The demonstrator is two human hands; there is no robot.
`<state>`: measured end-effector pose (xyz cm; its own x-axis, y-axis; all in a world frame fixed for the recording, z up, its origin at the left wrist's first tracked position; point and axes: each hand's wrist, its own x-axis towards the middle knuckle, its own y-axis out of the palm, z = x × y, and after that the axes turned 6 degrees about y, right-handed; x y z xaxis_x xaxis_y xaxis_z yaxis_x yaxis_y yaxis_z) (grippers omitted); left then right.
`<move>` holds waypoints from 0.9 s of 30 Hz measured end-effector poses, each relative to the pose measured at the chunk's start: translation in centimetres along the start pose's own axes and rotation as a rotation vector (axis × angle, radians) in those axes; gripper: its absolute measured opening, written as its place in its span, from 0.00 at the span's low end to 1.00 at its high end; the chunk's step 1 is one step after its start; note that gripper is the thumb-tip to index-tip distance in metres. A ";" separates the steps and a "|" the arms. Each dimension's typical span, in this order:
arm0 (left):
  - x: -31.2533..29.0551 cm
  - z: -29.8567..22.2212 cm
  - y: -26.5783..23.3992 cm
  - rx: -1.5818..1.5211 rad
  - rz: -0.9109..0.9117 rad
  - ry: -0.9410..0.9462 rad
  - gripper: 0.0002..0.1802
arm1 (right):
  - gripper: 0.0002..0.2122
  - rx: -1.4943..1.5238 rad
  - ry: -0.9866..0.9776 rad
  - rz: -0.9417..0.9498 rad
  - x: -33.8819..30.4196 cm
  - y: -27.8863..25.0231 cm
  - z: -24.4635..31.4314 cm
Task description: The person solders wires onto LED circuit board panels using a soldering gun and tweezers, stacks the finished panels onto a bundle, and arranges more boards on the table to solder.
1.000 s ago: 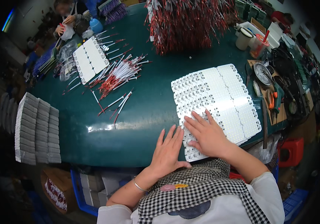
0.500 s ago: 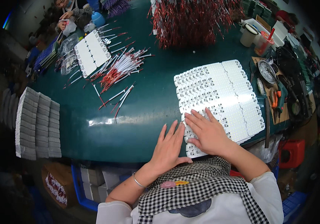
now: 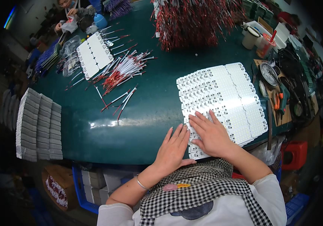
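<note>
Overlapping white circuit board panels (image 3: 240, 101) lie fanned out on the green table before me, rows of small dark parts along their left side. My right hand (image 3: 211, 133) rests flat on their near left part, fingers stretched out. Beside it, my left hand (image 3: 172, 147) lies along the panels' left edge, fingers extended and thumb apart, fingertips touching or nearly touching the boards. Neither hand grips anything. The panel surface under my right palm is hidden.
Red-and-white wires (image 3: 125, 71) lie loose near another white panel (image 3: 94, 55). Tall stacks of boards (image 3: 39, 126) stand at the table's left edge. A red wire bundle (image 3: 195, 24) sits at the back. Pliers (image 3: 278, 100) and a metal dish (image 3: 268, 73) lie right. A co-worker sits far left.
Both hands keep nearly the same place on the panels, and the view has shifted slightly. At the far left, the co-worker's hands have moved a little around a clear bag.
</note>
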<state>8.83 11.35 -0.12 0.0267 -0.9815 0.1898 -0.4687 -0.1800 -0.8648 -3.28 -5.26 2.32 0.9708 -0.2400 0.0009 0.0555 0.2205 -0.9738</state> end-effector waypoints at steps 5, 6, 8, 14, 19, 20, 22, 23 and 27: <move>0.1 0.1 0.2 0.016 0.018 0.022 0.54 | 0.29 -0.011 0.017 0.006 -0.3 0.0 -0.3; 0.2 0.1 0.3 0.017 0.026 0.020 0.54 | 0.29 -0.012 0.007 0.001 -0.3 0.1 -0.4; 0.4 0.2 0.4 0.001 0.027 0.032 0.53 | 0.29 -0.012 0.004 -0.013 -0.3 0.3 -0.3; 0.8 0.1 0.5 -0.028 0.024 0.073 0.53 | 0.28 0.010 -0.016 -0.044 -0.2 0.9 -0.3; 1.0 0.4 1.1 -0.094 -0.015 0.042 0.54 | 0.27 0.071 -0.029 -0.081 0.4 1.2 -0.4; 0.9 0.4 1.3 -0.127 -0.057 0.073 0.54 | 0.27 0.070 -0.010 -0.090 0.4 1.1 -0.4; 1.0 0.5 1.8 -0.119 -0.048 0.017 0.55 | 0.25 0.113 -0.029 -0.105 0.3 1.1 -0.3; 0.9 0.6 2.0 -0.197 -0.072 0.050 0.55 | 0.25 0.135 0.005 -0.083 0.3 0.9 -0.4; 1.6 0.2 2.7 -0.295 -0.081 0.049 0.56 | 0.24 0.106 0.060 -0.078 0.3 0.7 -0.7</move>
<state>7.80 9.28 -2.31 0.0352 -0.9591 0.2808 -0.7032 -0.2234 -0.6750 -3.06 -5.84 1.44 0.9469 -0.3162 0.0590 0.1576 0.2965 -0.9419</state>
